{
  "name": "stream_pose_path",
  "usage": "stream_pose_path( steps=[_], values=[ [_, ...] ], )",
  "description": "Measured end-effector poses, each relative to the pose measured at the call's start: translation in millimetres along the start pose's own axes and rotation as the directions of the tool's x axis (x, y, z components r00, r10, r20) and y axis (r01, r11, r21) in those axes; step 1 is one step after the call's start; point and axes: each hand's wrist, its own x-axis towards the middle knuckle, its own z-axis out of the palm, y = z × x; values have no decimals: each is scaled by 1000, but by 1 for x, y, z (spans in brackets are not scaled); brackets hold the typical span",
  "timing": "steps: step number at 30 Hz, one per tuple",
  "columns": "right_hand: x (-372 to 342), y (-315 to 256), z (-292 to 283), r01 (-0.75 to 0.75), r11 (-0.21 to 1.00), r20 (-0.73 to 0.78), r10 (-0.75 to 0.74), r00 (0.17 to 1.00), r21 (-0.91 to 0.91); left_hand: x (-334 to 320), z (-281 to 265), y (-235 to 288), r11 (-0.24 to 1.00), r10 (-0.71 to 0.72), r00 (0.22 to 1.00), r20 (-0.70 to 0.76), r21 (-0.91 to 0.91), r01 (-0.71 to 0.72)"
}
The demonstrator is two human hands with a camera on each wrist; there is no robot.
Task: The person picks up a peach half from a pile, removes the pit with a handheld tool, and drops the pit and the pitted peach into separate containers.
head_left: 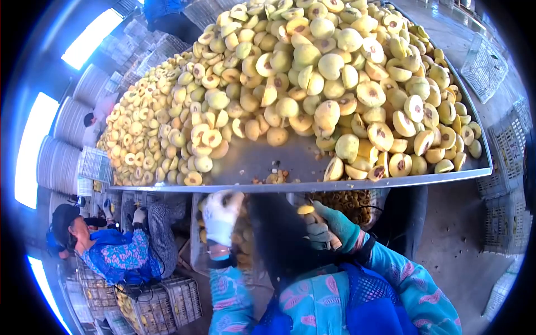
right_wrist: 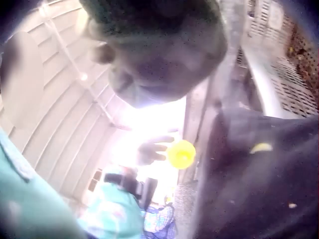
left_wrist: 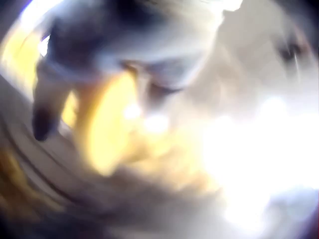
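Observation:
My left hand (head_left: 222, 215), in a white glove, is just below the front edge of the metal tray (head_left: 357, 184). It holds a yellow peach half (right_wrist: 181, 154), which also shows, blurred, in the left wrist view between the gloved fingers. To the right, in front of the body, my right hand (head_left: 335, 226) wears a green and grey glove. Its fingers are curled round a tool with a light brown handle (head_left: 334, 241); I cannot tell the tool's kind. A small yellow rounded piece (head_left: 305, 210) shows beside these fingers. Many peach halves (head_left: 290, 84) are heaped on the tray.
Beneath the tray edge stand a crate of fruit (head_left: 243, 243) and a container of brownish pieces (head_left: 349, 202). A seated person (head_left: 120, 245) works at the left, beside fruit-filled crates (head_left: 151, 307). More plastic crates (head_left: 505, 218) line the right side.

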Motion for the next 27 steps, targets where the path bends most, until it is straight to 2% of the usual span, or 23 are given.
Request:
stream_pose_path(
  steps=[1,2,3,4,6,8,9,10,11,12,13,14,15,16,17,18,20,22,23,25,26,27],
  values=[
    [-1,0,-9,5,1000,-164,-9,986,-22,12,-6,15,983,87,996,-5,161,-85],
    [-1,1,-16,3,1000,-167,-8,986,-28,33,-8,33,935,170,985,4,315,-163],
    [0,5,-8,-43,998,-210,31,977,-54,57,8,52,910,355,932,-72,255,-327],
    [1,7,1,-87,993,-255,64,965,-82,82,30,78,849,521,838,-163,203,-488],
    [5,5,22,-48,991,-273,12,962,-127,128,66,126,608,743,668,-40,456,-650],
    [2,1,45,40,892,-369,-227,901,-451,162,103,139,551,641,719,269,491,-675],
    [-1,-3,49,104,846,-352,-325,878,-522,169,99,145,574,612,723,321,448,-685],
    [-4,-7,53,115,847,-353,-335,874,-519,172,91,144,605,678,686,265,329,-725],
    [-5,-12,56,175,716,-331,-507,796,-676,167,89,138,735,669,737,96,61,-675],
    [-6,-15,57,202,553,-273,-656,704,-808,157,86,128,775,596,801,-55,-224,-591],
    [6,-20,48,181,202,-64,-816,574,-962,147,76,124,838,358,925,125,-480,-260],
    [11,-21,43,185,215,-69,-811,581,-959,127,66,119,583,209,935,285,-804,114],
    [19,-24,51,109,-55,102,-859,502,-993,104,52,118,386,165,901,401,-867,315],
    [27,-26,58,11,-323,294,-849,438,-946,83,43,115,151,151,850,505,-861,485],
    [33,-27,60,15,-324,295,-841,453,-946,65,43,112,220,160,907,389,-910,352],
    [39,-28,60,-42,-337,273,-825,495,-941,49,47,112,283,183,945,270,-935,212],
    [41,-23,54,-109,-360,250,-806,536,-927,28,56,110,169,72,955,286,-948,271],
    [40,-15,48,-146,-318,194,-820,538,-937,17,52,113,377,143,969,200,-916,133],
    [39,-10,47,-150,-319,195,-823,534,-936,12,53,114,373,148,968,200,-918,133],
    [37,-2,47,-34,-267,212,-830,516,-963,6,59,119,299,122,989,86,-953,46],
    [36,2,51,-36,-267,213,-834,509,-963,3,62,124,296,130,988,88,-954,46],
    [35,5,57,-82,-280,203,-842,499,-957,0,64,130,264,28,994,103,-960,92]
  ],
)
